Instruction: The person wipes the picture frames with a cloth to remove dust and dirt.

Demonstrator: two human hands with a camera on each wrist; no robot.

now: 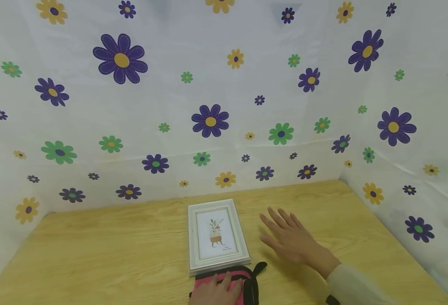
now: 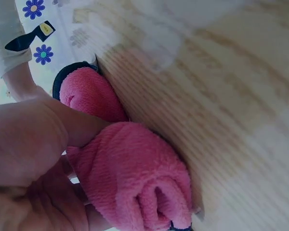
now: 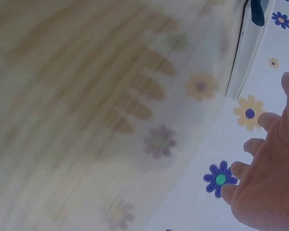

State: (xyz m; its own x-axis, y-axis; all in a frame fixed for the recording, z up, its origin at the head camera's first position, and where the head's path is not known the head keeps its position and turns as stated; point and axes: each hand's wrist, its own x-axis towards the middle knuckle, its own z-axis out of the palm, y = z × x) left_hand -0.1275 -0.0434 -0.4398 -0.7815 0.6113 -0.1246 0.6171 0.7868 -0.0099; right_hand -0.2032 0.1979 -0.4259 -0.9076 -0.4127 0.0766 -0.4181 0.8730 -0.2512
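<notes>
At the near edge of view, on a pale wooden table (image 1: pixel 105 250), a folded pink cloth (image 2: pixel 135 159) with a black border (image 1: pixel 233 268) is lying just beside the near side of a white picture frame (image 1: pixel 243 237); whether the two are touching is not clear. A person's left hand (image 1: pixel 217 292) is gripping the cloth: from above its fingers are resting over the pink fabric, and the left wrist view is showing the thumb pressing into one side while the fingers are closing on the other, with the soft material bulging out in rounded folds. A black tab (image 1: pixel 260 267) is sticking out from the cloth's right corner.

The picture frame is lying flat and face up, its print (image 1: pixel 216 235) showing a potted plant on legs with small writing below. To its right, apart from it, the right hand (image 1: pixel 290 239) is hovering palm down over the table, its fingers extending with gaps between them and gripping nothing. A pale sleeve (image 1: pixel 355 284) is covering that forearm, and a black strap (image 2: pixel 24 42) with a yellow label (image 2: pixel 46 29) is showing against it. Behind the table, a white sheet (image 1: pixel 162 101) printed with purple, green and yellow flowers is hanging.
</notes>
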